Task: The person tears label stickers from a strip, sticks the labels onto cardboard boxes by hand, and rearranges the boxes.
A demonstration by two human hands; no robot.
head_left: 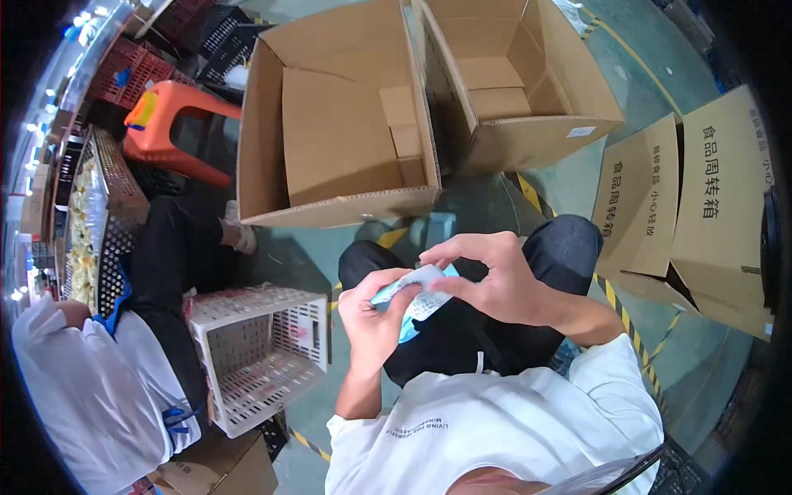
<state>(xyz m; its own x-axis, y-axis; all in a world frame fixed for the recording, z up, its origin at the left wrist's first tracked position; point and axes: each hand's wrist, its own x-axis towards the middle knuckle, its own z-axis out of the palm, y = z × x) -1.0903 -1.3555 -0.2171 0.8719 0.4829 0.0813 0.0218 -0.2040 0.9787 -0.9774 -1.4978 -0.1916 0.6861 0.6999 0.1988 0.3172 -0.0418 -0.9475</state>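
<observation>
In front of my lap I hold a small white and light-blue piece with fine printing on it [427,304]; it could be a label strip or a packet, I cannot tell which. My left hand [371,312] is closed around its left side, the thumb pressed on top. My right hand [505,279] has thumb and forefinger curled at its upper right edge, pinching it. Part of the piece is hidden behind my fingers, and a light-blue bit shows below them.
Two open cardboard boxes [340,216] [544,136] stand ahead. A folded printed carton [709,214] leans at right. A white plastic crate [272,351] lies on its side at left, beside a seated co-worker [99,379]. An orange stool [169,132] stands farther off.
</observation>
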